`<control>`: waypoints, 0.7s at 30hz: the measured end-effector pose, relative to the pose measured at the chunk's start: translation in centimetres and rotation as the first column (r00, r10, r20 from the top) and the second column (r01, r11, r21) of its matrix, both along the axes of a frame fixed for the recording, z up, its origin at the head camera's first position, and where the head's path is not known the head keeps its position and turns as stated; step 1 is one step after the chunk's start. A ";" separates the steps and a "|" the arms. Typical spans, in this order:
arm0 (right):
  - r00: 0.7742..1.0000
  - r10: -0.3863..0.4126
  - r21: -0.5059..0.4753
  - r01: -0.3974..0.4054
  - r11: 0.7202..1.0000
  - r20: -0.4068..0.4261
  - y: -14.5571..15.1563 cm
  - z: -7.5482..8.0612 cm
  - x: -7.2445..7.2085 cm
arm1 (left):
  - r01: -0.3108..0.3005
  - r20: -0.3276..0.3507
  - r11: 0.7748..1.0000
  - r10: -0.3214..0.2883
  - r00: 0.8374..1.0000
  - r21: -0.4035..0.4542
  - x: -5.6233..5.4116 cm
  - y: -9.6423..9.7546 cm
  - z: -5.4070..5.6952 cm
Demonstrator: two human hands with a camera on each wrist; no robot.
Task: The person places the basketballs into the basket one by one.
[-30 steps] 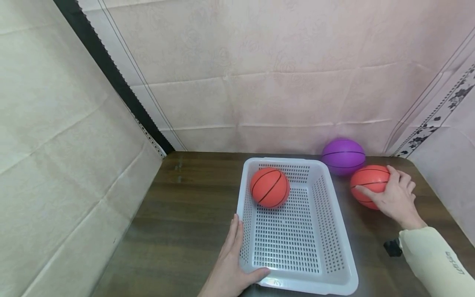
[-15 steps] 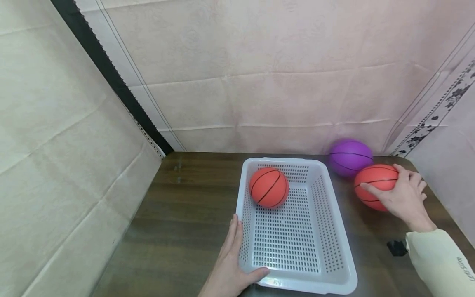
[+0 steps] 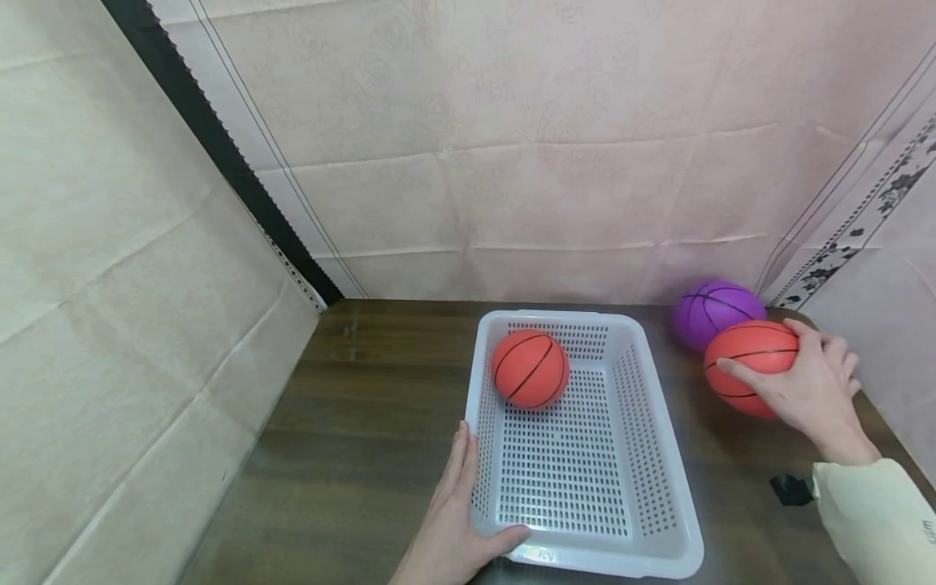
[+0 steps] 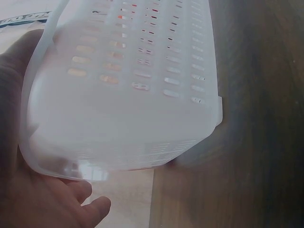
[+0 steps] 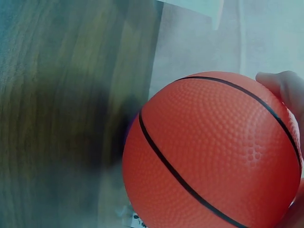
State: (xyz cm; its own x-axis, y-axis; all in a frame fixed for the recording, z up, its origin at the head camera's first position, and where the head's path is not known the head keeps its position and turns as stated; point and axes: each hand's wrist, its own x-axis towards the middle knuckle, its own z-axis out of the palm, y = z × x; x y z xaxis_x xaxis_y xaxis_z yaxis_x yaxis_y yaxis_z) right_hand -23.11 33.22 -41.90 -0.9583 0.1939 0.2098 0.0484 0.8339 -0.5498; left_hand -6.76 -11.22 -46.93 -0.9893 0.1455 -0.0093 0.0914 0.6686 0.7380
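In the head view, my right hand (image 3: 817, 390) grips a red toy basketball (image 3: 749, 370) from its right side, thumb on the near face and fingers over the far side. The same ball (image 5: 213, 152) fills much of the right wrist view. A purple ball (image 3: 712, 313) lies just behind it, partly covered by it. A white perforated plastic basket (image 3: 691, 536) stands to the left, with another red basketball (image 3: 530, 369) inside near its far left corner. My left hand (image 3: 457, 520) rests against the basket's near left corner, fingers straight along the left side, thumb on the front rim.
The dark wooden table (image 3: 351, 455) extends left of the basket. Pale cloth (image 3: 512, 203) hangs behind the table's back edge and along both sides. A small black object (image 3: 792, 490) sits at the right sleeve's cuff.
My right hand and the gripped red ball have moved right, the ball looking larger. The purple ball has shifted right and turned. The left hand and basket stay almost where they were.
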 end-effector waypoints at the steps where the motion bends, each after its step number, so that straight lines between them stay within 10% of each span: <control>1: 1.000 0.001 -0.003 -0.001 1.000 -0.004 0.0 0.1 0.1 | 0.001 -0.005 1.000 -0.001 1.000 0.000 0.0 0.0 0.0; 21: 0.997 0.047 -0.094 -0.052 0.994 -0.052 -2.0 2.7 1.4 | -0.004 0.034 1.000 0.004 0.999 0.009 0.0 -0.1 0.2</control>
State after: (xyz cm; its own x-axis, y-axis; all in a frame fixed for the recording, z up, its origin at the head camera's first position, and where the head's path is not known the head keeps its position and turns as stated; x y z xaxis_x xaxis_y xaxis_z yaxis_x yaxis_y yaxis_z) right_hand -21.74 31.26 -39.19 -0.9561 0.1676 0.2406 -0.0215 0.7783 -0.6276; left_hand -6.76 -11.28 -46.69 -0.9890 0.1419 -0.0417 0.0635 0.6620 0.7468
